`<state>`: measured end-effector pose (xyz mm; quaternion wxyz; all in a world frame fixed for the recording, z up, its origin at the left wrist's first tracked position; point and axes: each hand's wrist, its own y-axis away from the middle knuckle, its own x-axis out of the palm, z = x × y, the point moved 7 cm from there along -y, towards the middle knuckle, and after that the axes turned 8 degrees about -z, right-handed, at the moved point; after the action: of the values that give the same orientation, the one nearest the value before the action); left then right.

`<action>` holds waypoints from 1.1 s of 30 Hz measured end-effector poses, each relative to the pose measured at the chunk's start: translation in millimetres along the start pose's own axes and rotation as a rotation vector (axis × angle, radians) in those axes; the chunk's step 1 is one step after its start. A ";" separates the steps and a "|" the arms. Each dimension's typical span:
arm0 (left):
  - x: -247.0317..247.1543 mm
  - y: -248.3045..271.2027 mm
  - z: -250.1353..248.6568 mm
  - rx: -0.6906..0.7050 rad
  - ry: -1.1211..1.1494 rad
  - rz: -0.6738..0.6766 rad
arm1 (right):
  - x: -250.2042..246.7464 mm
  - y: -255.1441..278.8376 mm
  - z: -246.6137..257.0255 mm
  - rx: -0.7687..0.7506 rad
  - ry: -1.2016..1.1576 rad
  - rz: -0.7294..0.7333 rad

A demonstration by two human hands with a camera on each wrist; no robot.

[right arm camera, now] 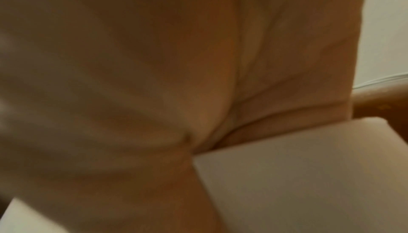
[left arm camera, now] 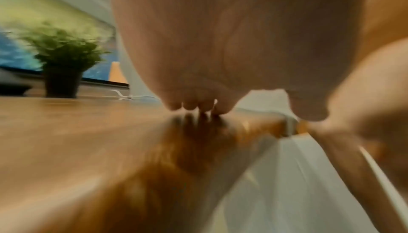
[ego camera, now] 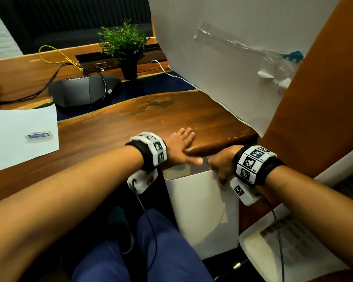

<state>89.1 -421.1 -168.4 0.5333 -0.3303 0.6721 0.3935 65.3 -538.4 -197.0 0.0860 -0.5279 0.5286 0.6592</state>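
Wooden desk point(ego camera: 130, 123) bears left hand point(ego camera: 180, 145), fingers point(ego camera: 186, 134) flat together; right hand point(ego camera: 221, 161) fingers point(ego camera: 222, 178) grip white bin point(ego camera: 204, 210) rim.

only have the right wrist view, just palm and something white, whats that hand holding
Observer: The right hand grips the top rim of an open white container just below the table edge.
Operator: and the left hand
Observer: The left hand lies flat on the table at that edge, fingers straight, thumb reaching out over the container.
Operator: anything in it
Observer: Only a strip of its inner wall shows; the bottom is hidden.
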 end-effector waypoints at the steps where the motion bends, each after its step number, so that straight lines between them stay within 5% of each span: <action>1: 10.2 8.0 -13.0 0.081 -0.029 0.023 | -0.6 0.1 0.0 0.003 -0.006 -0.004; 5: 32.3 46.7 -44.1 0.260 0.151 0.257 | 3.8 0.7 0.0 -0.021 -0.051 0.036; 7: 11.5 54.8 -34.0 0.242 0.241 0.139 | 2.1 1.4 0.2 -0.028 -0.040 0.024; 10: -21.4 43.8 17.0 -0.015 0.259 -0.145 | 0.6 1.9 -0.1 -0.009 -0.025 0.006; 12: -20.5 29.4 51.1 -0.237 0.155 -0.083 | -1.2 2.1 2.1 0.008 -0.023 0.001; 14: -10.5 13.1 56.5 -0.282 0.026 0.056 | -3.3 2.1 6.0 0.005 -0.018 0.009; 21: 11.3 -6.2 -49.9 0.130 -0.032 0.081 | -4.0 1.2 5.4 -0.009 0.047 -0.037; 25: -1.6 37.1 -42.9 0.246 0.251 0.024 | 0.4 -2.0 7.4 0.009 0.099 -0.025; 27: -19.6 62.4 -6.6 0.141 0.287 -0.117 | 3.1 -0.7 8.9 -0.007 0.064 -0.027; 29: -28.8 86.3 50.7 -0.132 0.215 -0.210 | 1.1 1.7 9.0 -0.006 0.050 -0.023; 31: -16.0 111.6 111.5 -0.467 0.146 -0.100 | -3.2 3.2 12.8 -0.005 0.048 -0.011; 33: 5.4 132.2 143.0 -0.636 0.078 0.104 | -5.3 0.6 22.0 -0.029 0.037 0.011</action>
<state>39.1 -232.8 -167.7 0.3563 -0.4605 0.5515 0.5974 53.9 -519.0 -195.1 0.0647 -0.5382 0.5235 0.6574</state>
